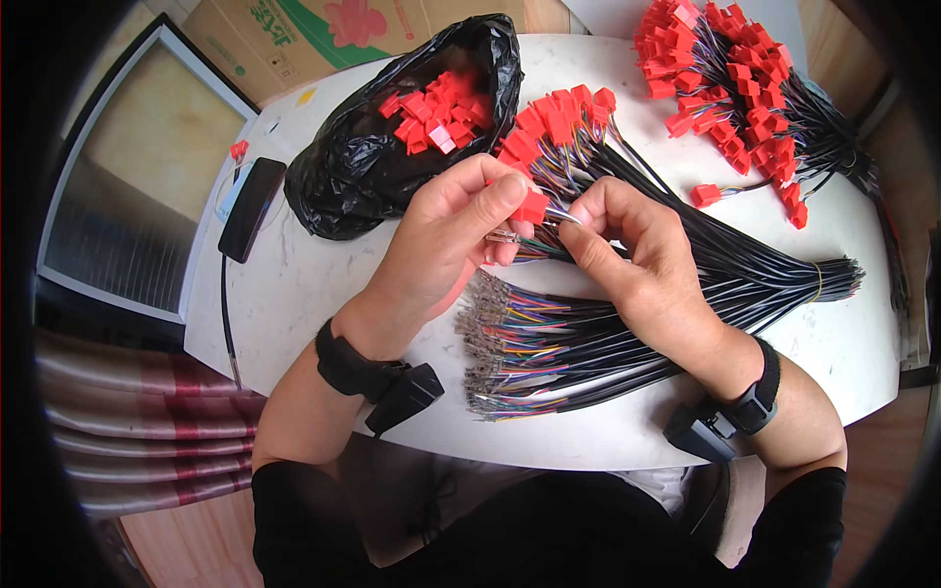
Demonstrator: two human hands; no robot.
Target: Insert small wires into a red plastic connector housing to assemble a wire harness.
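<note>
My left hand [453, 220] pinches a red connector housing [530, 207] between thumb and fingers. Close on its right, my right hand [632, 250] is closed on thin coloured wires [559, 215] that run to the housing. Some loose wire ends with metal terminals [503, 236] show just below the housing; how far any wire sits inside it I cannot tell. Under my hands lies a fanned bundle of black cables [608, 343], their bare terminals [485, 353] pointing left. Behind, other cables of the bundle carry red housings [559, 118].
A black plastic bag [343, 176] of loose red housings [436, 113] lies open at the back left. Another bundle of cables with red housings [755, 88] rests at the back right. A black phone-like device [252, 209] with a cord lies at the table's left edge. A cardboard box [284, 44] stands behind.
</note>
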